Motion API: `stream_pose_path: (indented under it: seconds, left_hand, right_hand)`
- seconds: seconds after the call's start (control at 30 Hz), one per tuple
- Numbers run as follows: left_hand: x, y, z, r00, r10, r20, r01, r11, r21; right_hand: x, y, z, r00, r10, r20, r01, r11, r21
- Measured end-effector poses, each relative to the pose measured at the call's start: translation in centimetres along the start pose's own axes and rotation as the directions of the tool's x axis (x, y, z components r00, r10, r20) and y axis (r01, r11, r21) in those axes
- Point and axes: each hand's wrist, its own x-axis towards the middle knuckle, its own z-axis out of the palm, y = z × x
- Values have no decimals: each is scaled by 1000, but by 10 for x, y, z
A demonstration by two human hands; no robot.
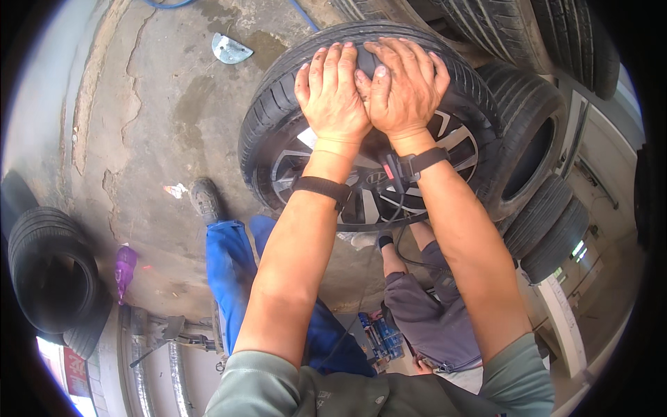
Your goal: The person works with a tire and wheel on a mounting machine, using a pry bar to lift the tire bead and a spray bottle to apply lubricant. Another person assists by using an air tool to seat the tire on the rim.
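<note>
Both hands lie flat and open on the tread of a wheel [278, 104], a black tyre mounted on a silver spoked rim, which stands upright at the far middle of the scene. The left hand [332, 94] has its fingers stretched out and close together, palm down on the rubber, gripping nothing. The right hand [404, 85] is spread the same way just beside it, fingers slightly fanned, and its thumb side touches the left hand so that the two press on the tyre as a pair. Each wrist carries a dark strap; a thin cable runs down from the strap on the right wrist toward the near edge. The bare forearms come up from the near side, out of grey-green sleeves. To the right of the wheel, stacked tyres [535, 139] lean against one another, with more tyres at the far right. Another tyre [52, 278] lies at the near left on the stained, cracked concrete floor [139, 104]. Below the arms stand two other people: one in blue trousers [233, 271] with a dark shoe [206, 199], on the left, and one in grey shorts [424, 320], on the right. A small purple object [125, 267] lies near the left tyre, and a piece of pale metal [229, 48] lies on the floor at the far left of the wheel.
</note>
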Motion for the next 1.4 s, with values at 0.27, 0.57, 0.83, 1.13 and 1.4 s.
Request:
stream_pose_path:
  seconds: [0.27,0.57,0.83,1.13,1.4]
  left_hand:
    - [10,-57,-89,903,60,426,-43,998,-49]
    - [-6,-105,-86,823,-213,526,233,972,28]
    - [2,-95,-87,862,-196,468,197,979,48]
    - [28,-83,-151,701,-182,690,172,981,84]
    - [57,-114,-288,671,-309,674,172,949,264]
  right_hand:
    - [-17,-4,7,1000,-8,19,10,992,-126]
    - [1,-6,35,999,5,54,3,989,-151]
    - [12,-1,31,1000,-8,10,9,992,-122]
    - [16,-16,-13,999,25,21,-22,994,-111]
    - [21,-18,-58,994,64,88,-57,995,-87]
